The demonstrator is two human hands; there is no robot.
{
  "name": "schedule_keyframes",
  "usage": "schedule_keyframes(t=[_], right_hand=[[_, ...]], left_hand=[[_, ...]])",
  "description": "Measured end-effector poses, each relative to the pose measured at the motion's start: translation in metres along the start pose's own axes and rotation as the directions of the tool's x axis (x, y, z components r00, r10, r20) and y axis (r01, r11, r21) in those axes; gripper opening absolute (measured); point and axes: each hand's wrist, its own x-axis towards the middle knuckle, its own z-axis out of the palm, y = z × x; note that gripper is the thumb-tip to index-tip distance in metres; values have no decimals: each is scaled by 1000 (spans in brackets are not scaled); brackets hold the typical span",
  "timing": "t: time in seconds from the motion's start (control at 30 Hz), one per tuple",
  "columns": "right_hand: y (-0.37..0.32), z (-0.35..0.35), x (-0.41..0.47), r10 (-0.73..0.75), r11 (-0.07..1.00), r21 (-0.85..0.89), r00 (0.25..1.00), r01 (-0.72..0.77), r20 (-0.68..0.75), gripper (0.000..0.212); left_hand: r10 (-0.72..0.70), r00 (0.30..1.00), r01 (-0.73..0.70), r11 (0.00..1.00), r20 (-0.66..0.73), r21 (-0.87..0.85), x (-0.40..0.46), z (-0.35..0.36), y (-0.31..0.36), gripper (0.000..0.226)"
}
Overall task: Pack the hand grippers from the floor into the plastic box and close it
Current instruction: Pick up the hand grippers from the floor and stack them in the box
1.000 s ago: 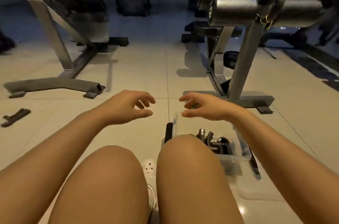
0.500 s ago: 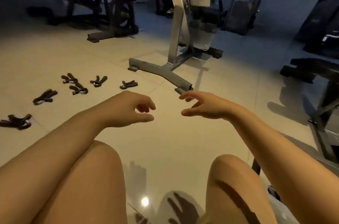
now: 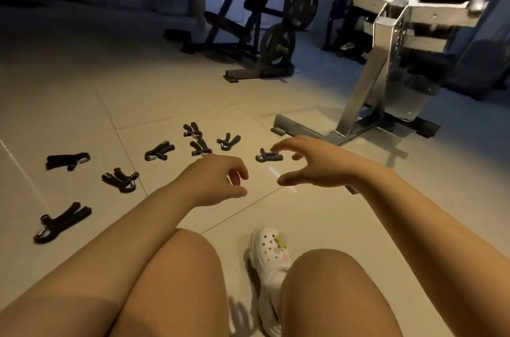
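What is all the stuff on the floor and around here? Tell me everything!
hand grippers: eight, black, scattered on the floor, left and middle
floor: one, pale tiles, everywhere below
bench machine: one, silver with black pads, right back
weight machine: one, black with round plates, middle back
shoe: one, white with charms, between the knees
left hand: one, bare, empty, fingers curled, above the floor
right hand: one, bare, empty, open, reaching beside the nearest gripper

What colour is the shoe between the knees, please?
White, with small decorative charms; the shoe shows in the head view.
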Motion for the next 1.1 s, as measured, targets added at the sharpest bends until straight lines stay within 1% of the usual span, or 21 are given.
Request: schedule_keyframes(t=[0.1,0.27,0.47,0.57,0.63,0.73,0.83,0.93,1.03,1.1], right_hand=[[18,15,21,-8,997,76,1000,9,-18,60],[38,36,51,-16,990,140,999,10,39,59],[49,34,64,8,978,208,998,-22,65,60],[42,31,67,5,979,203,996,-22,86,60],[29,27,71,-22,978,206,995,1,98,61],[-4,21,82,-96,974,215,989,71,111,61],[-50,19,94,-200,959,233,970,165,137,64],[-95,18,105,-284,941,237,945,243,159,68],[-137,15,117,-363,921,215,917,325,167,69],[-153,12,125,-379,918,183,913,351,154,69]], left_hand=[[-38,999,37,999,-19,-31,15,0,-8,23],[-92,995,91,995,-45,-36,39,-4,-24,22],[-83,994,77,994,-75,-77,53,-6,-29,16],[-98,992,90,991,-74,-104,43,-14,-28,16],[-110,990,100,988,-84,-119,28,-23,-27,16],[-155,976,131,979,-152,-155,-3,-44,-31,17],[-249,932,204,961,-264,-187,-38,-73,-54,16],[-357,848,285,931,-393,-230,-75,-102,-89,18],[-427,773,372,904,-469,-210,-117,-123,-121,24],[-439,751,387,898,-494,-211,-133,-132,-133,24]])
